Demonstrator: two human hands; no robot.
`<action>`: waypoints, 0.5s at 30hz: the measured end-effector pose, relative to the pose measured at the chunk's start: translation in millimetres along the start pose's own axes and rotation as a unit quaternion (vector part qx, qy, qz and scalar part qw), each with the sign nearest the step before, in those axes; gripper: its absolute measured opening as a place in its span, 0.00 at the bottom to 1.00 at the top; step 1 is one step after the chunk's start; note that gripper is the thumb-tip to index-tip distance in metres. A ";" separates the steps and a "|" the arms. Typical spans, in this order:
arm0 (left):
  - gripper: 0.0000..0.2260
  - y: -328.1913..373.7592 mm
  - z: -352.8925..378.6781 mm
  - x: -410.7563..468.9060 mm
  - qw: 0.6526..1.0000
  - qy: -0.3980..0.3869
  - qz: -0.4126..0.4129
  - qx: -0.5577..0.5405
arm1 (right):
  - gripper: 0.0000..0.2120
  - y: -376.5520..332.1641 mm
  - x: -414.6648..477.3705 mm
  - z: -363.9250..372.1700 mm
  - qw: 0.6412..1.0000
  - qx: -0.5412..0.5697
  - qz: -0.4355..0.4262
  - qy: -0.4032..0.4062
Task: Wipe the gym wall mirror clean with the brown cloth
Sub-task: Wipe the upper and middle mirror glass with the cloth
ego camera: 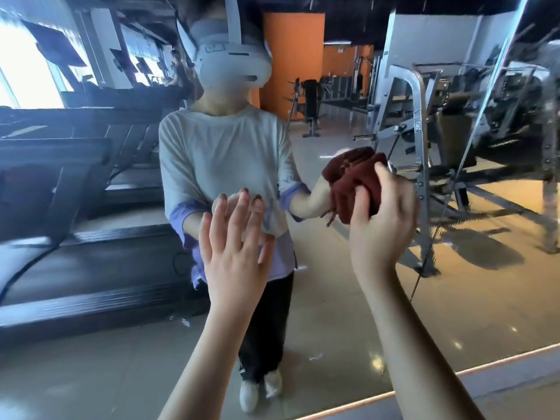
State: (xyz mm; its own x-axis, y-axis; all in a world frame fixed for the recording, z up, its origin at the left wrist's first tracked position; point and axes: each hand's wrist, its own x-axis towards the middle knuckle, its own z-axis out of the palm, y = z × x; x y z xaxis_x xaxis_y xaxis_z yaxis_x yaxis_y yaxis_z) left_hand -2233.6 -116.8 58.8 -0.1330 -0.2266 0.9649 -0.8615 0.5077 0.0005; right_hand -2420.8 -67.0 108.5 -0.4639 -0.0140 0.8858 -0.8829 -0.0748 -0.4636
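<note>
Right hand (382, 221) grips the brown cloth (353, 177), which is bunched into a wad. The thumb lies across its near face, and the fingers curl round its right side, their tips hidden behind the fabric. The cloth is held up against the gym wall mirror (91, 344). Cloth and reflection merge into one dark mass, so the line where fabric meets glass cannot be made out. A few loose threads hang from the cloth's lower left edge.

Left hand (236, 247) is left of the cloth and slightly lower, holding nothing. Its fingers are straight and spread, and the fingertips meet their own reflected tips on the glass. Both forearms are cut off by the lower picture edge.

Behind the cloth the glass shows the person's reflection, wearing a white headset (231, 60) and a pale shirt. Reflected treadmills (75, 207) lie far left of the cloth. A reflected metal weight frame (419, 122) stands just right of it and is badly smeared by blur further right. An orange wall (291, 56) shows above the cloth. The mirror's lower edge (454, 375) runs well below the cloth, to its right.
</note>
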 end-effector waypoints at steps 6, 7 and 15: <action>0.22 1.8 2.4 1.1 1.000 0.011 0.005 -0.008 | 0.10 -9.8 -31.5 0.7 0.999 0.006 -0.019 -0.031; 0.22 1.8 2.7 1.0 1.000 0.013 0.005 -0.009 | 0.10 -13.2 -39.6 1.5 0.997 0.006 -0.059 -0.048; 0.25 2.1 3.0 1.0 1.000 0.011 0.008 -0.002 | 0.12 15.5 -28.0 -6.4 0.996 -0.028 0.079 -0.023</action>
State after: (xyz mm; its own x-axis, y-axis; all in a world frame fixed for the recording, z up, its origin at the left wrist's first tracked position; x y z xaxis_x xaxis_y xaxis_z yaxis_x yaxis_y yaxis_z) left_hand -2236.9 -118.4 59.0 -0.1361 -0.1990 0.9705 -0.8569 0.5153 -0.0145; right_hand -2421.9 -61.4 76.4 -0.5951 -0.0674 0.8008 -0.8021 -0.0127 -0.5971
